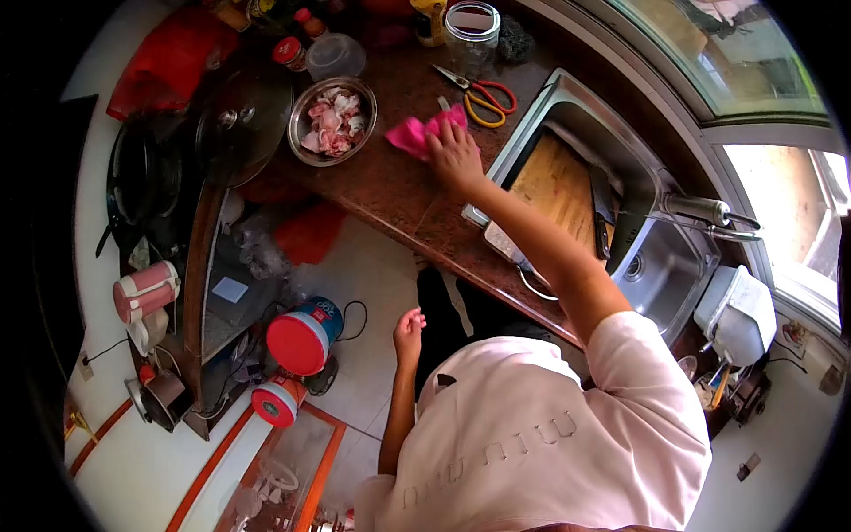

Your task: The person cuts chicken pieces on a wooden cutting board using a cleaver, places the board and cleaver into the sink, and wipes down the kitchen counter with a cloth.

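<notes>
A bright pink cloth lies on the brown stone counter, pressed under my right hand. My fingers are bent over the cloth and grip it. Just beyond it are scissors with red and yellow handles. To the left of the cloth stands a metal bowl holding pieces of raw meat. My left hand hangs below the counter's front edge, away from everything on top. Its fingers are loosely curled in, and nothing shows in them.
A wooden cutting board and a knife rest over the steel sink on the right. A glass jar stands at the back. Left are a pan lid and a plastic container. Red-lidded buckets stand below.
</notes>
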The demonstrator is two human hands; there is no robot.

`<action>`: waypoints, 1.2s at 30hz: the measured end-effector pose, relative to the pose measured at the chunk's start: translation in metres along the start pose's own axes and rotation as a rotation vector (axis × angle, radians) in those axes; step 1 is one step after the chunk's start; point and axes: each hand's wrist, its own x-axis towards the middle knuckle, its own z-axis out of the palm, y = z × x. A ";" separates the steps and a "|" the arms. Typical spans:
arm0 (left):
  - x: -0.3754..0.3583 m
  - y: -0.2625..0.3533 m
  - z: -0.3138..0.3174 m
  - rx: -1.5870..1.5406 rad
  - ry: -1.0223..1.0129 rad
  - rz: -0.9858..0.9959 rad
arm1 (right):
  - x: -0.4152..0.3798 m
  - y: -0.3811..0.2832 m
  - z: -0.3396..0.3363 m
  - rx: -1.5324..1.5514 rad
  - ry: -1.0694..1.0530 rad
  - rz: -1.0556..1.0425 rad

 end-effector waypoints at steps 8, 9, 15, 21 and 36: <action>0.142 -0.002 -0.028 0.535 0.000 0.219 | -0.063 0.032 -0.055 0.029 -0.256 0.119; 0.161 0.012 -0.029 0.585 -0.009 0.202 | -0.053 0.042 -0.049 0.024 -0.232 0.159; 0.268 0.049 -0.029 0.597 0.017 0.216 | -0.008 0.080 -0.023 0.024 -0.059 0.138; 0.290 0.099 -0.002 -0.843 0.152 -0.504 | -0.017 0.042 -0.033 -0.107 -0.194 0.309; 0.340 0.090 0.028 -0.131 -0.113 -0.333 | -0.035 -0.003 -0.044 -0.087 -0.308 0.279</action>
